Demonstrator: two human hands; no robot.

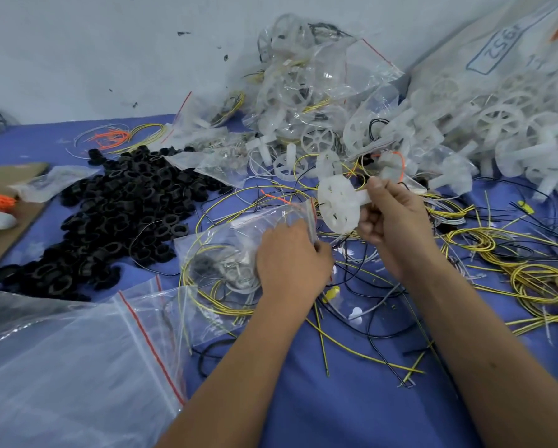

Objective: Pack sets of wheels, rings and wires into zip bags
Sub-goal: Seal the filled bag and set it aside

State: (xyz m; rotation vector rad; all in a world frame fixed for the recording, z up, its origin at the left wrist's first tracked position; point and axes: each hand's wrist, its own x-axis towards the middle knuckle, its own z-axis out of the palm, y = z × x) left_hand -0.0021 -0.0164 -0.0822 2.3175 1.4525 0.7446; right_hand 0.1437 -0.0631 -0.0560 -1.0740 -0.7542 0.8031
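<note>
My left hand (290, 260) grips the mouth of a clear zip bag (235, 250) that lies on the blue table; a black ring, a white wheel and yellow wire show inside it. My right hand (397, 224) holds a white plastic wheel (337, 205) by its axle, just right of the bag's red-lined opening. A heap of black rings (122, 215) spreads to the left. Loose white wheels (513, 130) pile up at the right rear. Yellow and black wires (529, 270) lie scattered across the right side.
Filled zip bags (303, 92) are heaped against the back wall. A stack of empty zip bags (77, 367) lies at the front left. A large sack marked 1952 (497, 46) leans at the far right. Cardboard (9, 221) with orange parts sits at the left edge.
</note>
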